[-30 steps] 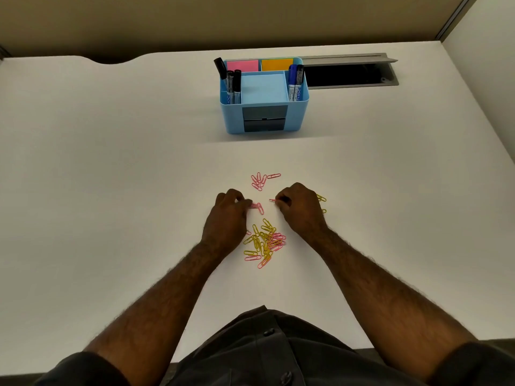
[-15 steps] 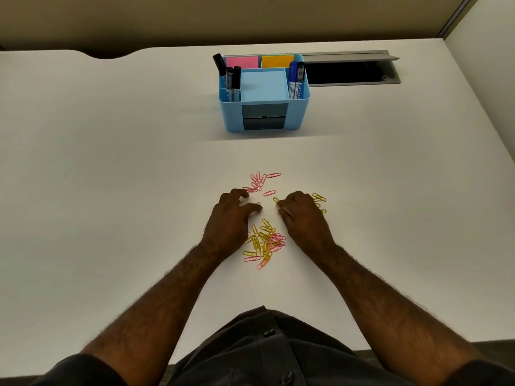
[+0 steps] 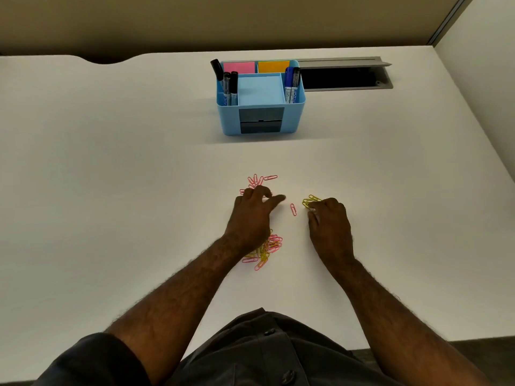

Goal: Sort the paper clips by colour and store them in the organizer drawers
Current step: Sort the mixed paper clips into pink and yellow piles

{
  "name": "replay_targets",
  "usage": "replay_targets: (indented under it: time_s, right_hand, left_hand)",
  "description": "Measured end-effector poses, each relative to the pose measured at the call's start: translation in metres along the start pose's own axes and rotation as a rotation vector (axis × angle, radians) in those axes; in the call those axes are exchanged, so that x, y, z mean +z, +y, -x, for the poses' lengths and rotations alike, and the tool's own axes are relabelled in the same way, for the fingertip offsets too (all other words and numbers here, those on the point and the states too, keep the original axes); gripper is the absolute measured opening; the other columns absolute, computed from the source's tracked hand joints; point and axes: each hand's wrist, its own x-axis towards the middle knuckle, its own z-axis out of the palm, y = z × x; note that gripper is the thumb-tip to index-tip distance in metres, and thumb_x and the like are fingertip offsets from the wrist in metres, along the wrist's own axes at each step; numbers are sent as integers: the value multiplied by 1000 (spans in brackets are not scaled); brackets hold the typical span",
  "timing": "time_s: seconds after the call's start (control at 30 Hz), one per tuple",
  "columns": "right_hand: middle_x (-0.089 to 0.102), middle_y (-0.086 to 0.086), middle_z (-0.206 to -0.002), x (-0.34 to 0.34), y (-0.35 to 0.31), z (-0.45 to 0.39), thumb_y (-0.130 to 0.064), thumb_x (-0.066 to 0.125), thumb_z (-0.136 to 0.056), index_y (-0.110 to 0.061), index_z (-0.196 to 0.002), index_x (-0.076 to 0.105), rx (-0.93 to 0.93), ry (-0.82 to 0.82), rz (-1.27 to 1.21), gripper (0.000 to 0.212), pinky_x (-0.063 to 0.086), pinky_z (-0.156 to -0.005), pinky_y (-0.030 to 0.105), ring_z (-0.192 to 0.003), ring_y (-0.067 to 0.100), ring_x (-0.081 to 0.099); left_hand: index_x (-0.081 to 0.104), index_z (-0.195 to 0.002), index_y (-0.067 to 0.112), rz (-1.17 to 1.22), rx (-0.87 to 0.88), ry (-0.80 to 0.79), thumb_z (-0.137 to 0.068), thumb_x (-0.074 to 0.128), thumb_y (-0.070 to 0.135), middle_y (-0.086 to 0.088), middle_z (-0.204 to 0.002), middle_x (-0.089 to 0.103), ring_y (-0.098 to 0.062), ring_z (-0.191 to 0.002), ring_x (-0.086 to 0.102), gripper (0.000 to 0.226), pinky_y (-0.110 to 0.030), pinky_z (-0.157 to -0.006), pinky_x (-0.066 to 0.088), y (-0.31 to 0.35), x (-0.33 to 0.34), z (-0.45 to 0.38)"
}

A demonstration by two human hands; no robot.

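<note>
left hand point(image 3: 252, 215) lying loosely open, gripping nothing, beside pink clips point(image 3: 259, 181) | right hand point(image 3: 328, 221) curling fingertips onto yellow clips point(image 3: 310, 201) (grip unclear) | one pink clip point(image 3: 293, 209) lying between | mixed pile point(image 3: 264, 250) near wrist | organizer point(image 3: 260, 98) standing well apart, two drawers point(image 3: 261, 120) closed

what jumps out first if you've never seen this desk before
Two bare hands work mid-desk: the left hand beside a pink clip pile, the right hand at a small yellow clip pile. Under the left wrist lies a mixed pink-and-yellow heap. Further back stands a blue organizer with its two grey drawers shut.
</note>
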Motion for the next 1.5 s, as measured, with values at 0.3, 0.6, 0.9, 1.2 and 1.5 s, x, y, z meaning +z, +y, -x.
replay_targets:
  time_s: [0.3,0.6,0.9,1.2,1.5]
  right_hand:
    - [62,16,-97,20,-20,0,-10,58,-87,-4,-105,65,-174,-127,98,20,52,-71,42,-91,35,55]
    - [59,14,-112,23,-55,-28,-16,55,-90,-9,-117,61,-224,-208,-40,28,46,-83,38,-104,29,50]
    - [63,11,-98,20,-32,20,-11,58,-89,-8,-101,68,-228,-248,-100,16,47,-74,35,-92,27,55]
    - [65,12,-103,15,-26,35,-21,59,-90,-8,-106,66,-142,-324,-137,21,45,-81,31,-96,26,57]
    - [65,14,-100,8,-22,24,-17,55,-92,-7,-102,66,-189,-340,-99,18,48,-79,36,-92,28,59]
  left_hand:
    - [58,-121,15,92,-212,131,-88,49,3,-11,-122,55,-30,-111,50,37,-40,-91,44,-40,-10,40]
    - [62,-117,18,239,-269,39,-91,56,22,-5,-116,54,-21,-107,52,27,-29,-86,46,-53,-12,71]
    - [55,-126,19,54,-212,29,-93,49,20,-7,-123,51,-25,-112,48,33,-31,-84,49,-38,-5,72]
    - [55,-126,25,144,-132,-46,-93,52,24,-4,-130,46,-21,-119,43,33,-33,-88,48,-26,-13,32]
    - [65,-113,29,137,-22,-120,-88,57,40,2,-125,50,-15,-110,44,28,-30,-83,47,-25,-7,51]
